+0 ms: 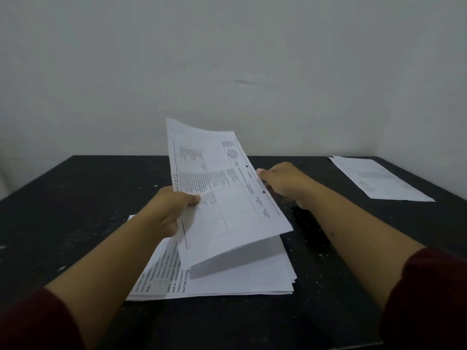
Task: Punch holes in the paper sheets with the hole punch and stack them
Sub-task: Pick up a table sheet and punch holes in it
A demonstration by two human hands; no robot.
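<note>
Two hands meet over a dark desk [75,198] in the head view, both mine, with dark red sleeves at the bottom corners. My left hand [169,210] pinches the left edge of a printed sheet [222,198], thumb on top, holding it tilted up off the desk. Two punched holes show along its right edge. My right hand [283,183] has its grip closed on that right edge, thumb above and fingers hidden beneath the paper. Under the raised sheet lies a loose stack of printed sheets [240,279], flat on the desk near me. Just right of that stack, beneath my right forearm, sits a long black object that I take to be the hole punch [308,231]. Far right, well apart, another sheet [379,180] lies flat. Behind the desk rises a pale wall [227,59].
</note>
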